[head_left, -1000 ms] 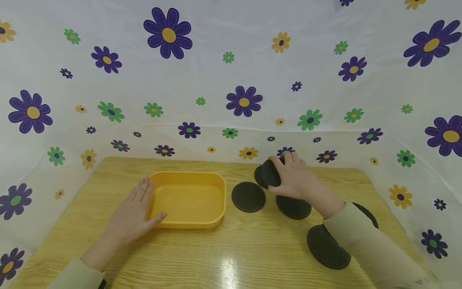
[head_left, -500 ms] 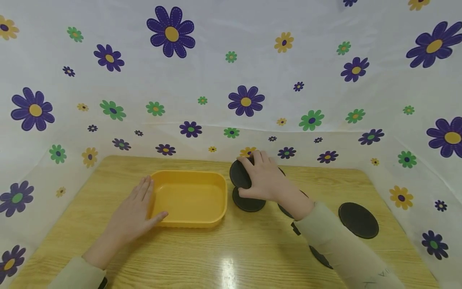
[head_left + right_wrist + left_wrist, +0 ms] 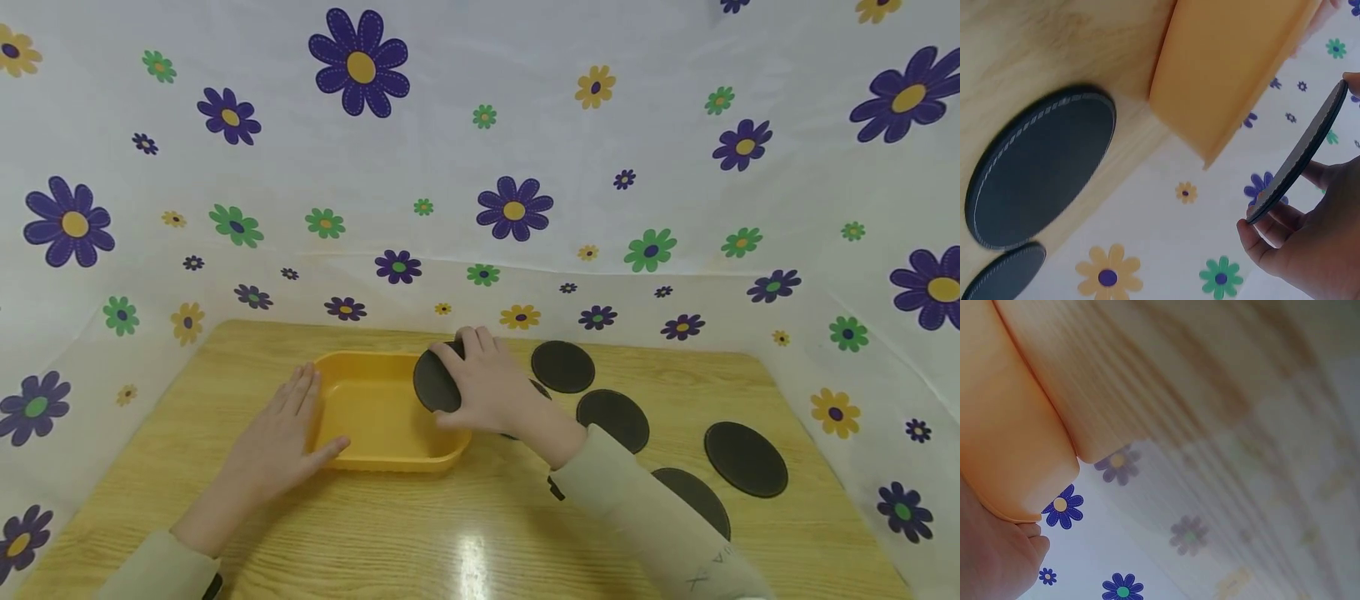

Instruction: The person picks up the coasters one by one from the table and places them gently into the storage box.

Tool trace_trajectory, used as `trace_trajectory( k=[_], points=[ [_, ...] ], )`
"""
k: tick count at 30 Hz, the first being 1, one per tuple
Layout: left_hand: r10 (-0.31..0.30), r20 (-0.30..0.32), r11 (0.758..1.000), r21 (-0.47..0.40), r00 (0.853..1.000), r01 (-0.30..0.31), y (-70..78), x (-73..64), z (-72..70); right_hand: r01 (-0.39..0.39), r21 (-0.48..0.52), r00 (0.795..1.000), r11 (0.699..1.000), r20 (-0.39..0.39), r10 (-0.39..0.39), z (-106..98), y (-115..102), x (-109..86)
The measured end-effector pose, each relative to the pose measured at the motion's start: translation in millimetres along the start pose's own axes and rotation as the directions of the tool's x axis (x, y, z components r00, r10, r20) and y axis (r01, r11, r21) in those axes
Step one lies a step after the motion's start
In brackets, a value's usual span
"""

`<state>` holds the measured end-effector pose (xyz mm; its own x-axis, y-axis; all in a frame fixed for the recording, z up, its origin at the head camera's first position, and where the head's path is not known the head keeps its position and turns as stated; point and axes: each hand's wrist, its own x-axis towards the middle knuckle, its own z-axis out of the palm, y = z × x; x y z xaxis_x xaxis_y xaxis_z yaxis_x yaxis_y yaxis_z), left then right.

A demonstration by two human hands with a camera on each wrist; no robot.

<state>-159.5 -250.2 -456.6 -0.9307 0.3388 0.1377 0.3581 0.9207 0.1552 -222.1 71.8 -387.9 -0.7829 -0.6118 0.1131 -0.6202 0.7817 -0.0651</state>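
A round black coaster (image 3: 435, 382) with a stitched edge is held by my right hand (image 3: 495, 383), pinched between thumb and fingers over the right part of a yellow plastic tray (image 3: 367, 421). In the right wrist view the held coaster (image 3: 1304, 150) is tilted, its pale underside showing, above the level of the tray's rim. My left hand (image 3: 270, 450) rests along the tray's left side, fingers straight and thumb over the near rim. In the left wrist view, my left hand (image 3: 997, 550) touches the tray's wall (image 3: 1016, 425). No coaster shows inside the tray.
Several more black coasters lie flat on the wooden table (image 3: 360, 533): one at the back (image 3: 562, 367), others to the right, such as the far-right coaster (image 3: 746, 458). One beside the tray is mostly hidden by my right hand. A flowered cloth (image 3: 420, 158) surrounds the table.
My right hand has carried the coaster leftward from the back-right group, past the coaster beside the tray, to above the tray. My left hand has stayed at the tray's side.
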Motion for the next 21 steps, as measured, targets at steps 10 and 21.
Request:
trace_trajectory(
  k=[10, 21],
  points=[
    [-0.001, -0.019, 1.000, -0.010, 1.000, 0.001, 0.0, 1.1, 0.6, 0.057, -0.040, 0.996, 0.998, 0.065, -0.054, 23.3, -25.8, 13.3],
    [-0.006, -0.001, 1.000, 0.002, 1.000, 0.006, 1.0, 1.4, -0.4, 0.082, -0.087, 0.982, 0.993, 0.179, -0.066, 49.0, -38.1, 22.7]
  ],
)
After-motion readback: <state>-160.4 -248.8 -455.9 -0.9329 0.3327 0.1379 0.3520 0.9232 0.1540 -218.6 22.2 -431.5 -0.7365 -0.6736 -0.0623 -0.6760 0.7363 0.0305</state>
